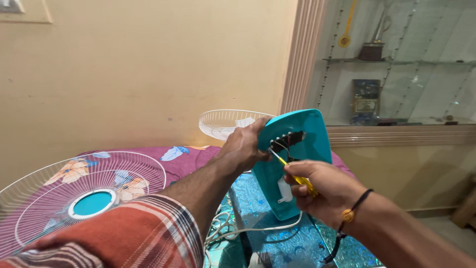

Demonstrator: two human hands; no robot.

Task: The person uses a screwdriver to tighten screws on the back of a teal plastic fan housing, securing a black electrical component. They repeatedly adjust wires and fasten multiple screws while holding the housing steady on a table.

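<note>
My left hand (244, 147) grips the upper left edge of a teal plastic fan base cover (311, 140), held upright with its inside facing me. A black switch block with wires (288, 141) sits inside the cover, and a white part (284, 190) is lower down. My right hand (325, 189) is shut on a yellow-handled screwdriver (297, 177), whose tip points up-left at the switch block. A white cord (258, 229) runs from the cover's bottom down to the left.
A white wire fan guard with a teal centre (91, 202) lies on the floral purple bedspread (183, 160) at left. A second white guard (228, 122) stands behind my left hand. A blue patterned surface (292, 243) is below, with glass shelves (396, 62) at the right.
</note>
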